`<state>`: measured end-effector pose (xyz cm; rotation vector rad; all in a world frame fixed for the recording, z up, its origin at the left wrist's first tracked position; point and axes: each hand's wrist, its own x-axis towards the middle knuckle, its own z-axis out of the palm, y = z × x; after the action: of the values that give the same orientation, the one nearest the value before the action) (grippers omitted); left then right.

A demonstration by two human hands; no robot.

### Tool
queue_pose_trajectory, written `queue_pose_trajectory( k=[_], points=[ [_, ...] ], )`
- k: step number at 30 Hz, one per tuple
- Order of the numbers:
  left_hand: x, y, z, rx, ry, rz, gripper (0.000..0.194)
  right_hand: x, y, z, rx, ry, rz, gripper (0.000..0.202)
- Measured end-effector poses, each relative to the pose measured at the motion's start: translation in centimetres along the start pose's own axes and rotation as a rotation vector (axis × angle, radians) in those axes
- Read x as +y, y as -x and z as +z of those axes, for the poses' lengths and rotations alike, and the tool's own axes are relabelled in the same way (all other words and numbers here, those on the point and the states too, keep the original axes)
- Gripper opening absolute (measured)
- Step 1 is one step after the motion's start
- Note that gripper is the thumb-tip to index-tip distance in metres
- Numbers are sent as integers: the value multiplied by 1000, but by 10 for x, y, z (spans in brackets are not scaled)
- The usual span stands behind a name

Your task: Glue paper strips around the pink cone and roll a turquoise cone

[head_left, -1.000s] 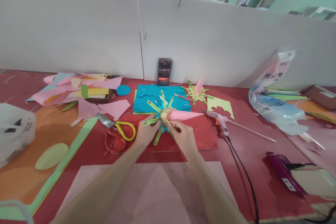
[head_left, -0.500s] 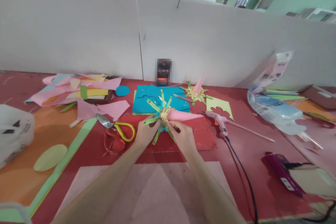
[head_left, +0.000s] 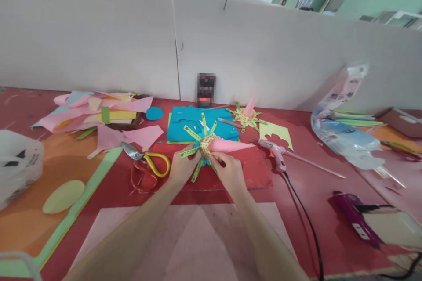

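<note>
I held the pink-coned paper flower (head_left: 216, 144) over the red board (head_left: 259, 173), left grip (head_left: 185, 163) and right grip (head_left: 230, 169) closed on it; the step appeared to be pressing its yellow band (head_left: 205, 147), the next move calling for steady pressure.

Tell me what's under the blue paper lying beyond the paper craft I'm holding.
A thin yellow-green paper edge shows at the left of the blue paper. Anything else beneath is covered, and your paper craft hides part of the near edge.
</note>
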<state>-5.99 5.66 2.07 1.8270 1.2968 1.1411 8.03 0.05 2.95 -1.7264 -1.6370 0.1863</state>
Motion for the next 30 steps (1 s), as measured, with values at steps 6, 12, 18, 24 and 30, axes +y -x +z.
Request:
queue_pose_trajectory(
  k=[6, 12, 18, 24, 30],
  points=[
    [3, -1, -3, 11, -14, -37, 21, -2, 1, 0, -1, -27, 7, 28],
    [3, -3, -4, 27, -9, -78, 25, -3, 0, -1, -7, -28, 13, 28],
    [2, -4, -6, 49, -20, -29, 23, -2, 0, -2, -16, -52, 26, 27],
    [0, -6, -5, 27, 41, -69, 23, -1, 0, -1, 6, -70, 24, 26],
    [-2, -9, -3, 32, 195, -86, 25, -4, 0, -12, 172, -123, 66, 35]
  ],
)
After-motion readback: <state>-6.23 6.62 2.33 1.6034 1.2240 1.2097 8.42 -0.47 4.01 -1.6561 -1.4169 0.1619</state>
